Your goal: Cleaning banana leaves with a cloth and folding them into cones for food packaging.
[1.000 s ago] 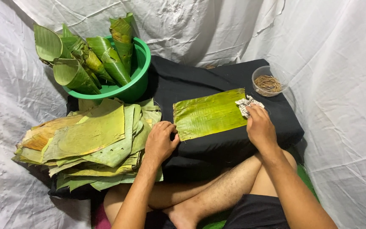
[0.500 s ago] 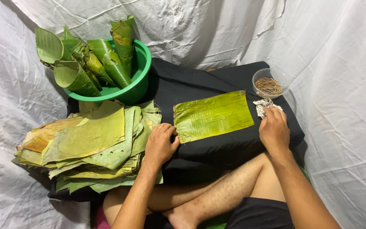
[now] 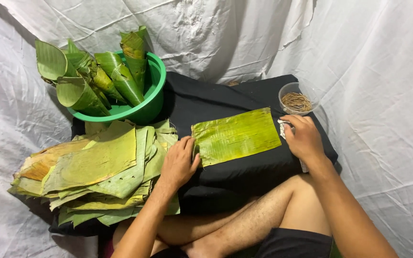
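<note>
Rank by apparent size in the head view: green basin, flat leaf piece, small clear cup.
1. Green basin, partly hidden by leaf cones.
2. Flat leaf piece; close to the basin, so unsure.
3. Small clear cup, clearly smallest.

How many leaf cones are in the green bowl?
About 6 leaf cones, though some overlap and more may be hidden. All stand in the green bowl at the back left: one tall at the back, two in the middle, three on the left.

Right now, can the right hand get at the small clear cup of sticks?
Probably yes. The right hand rests on the black cloth just below the clear cup of sticks, with only bare cloth between them. The cup is open-topped, and the leaf piece lies off to the side.
</note>
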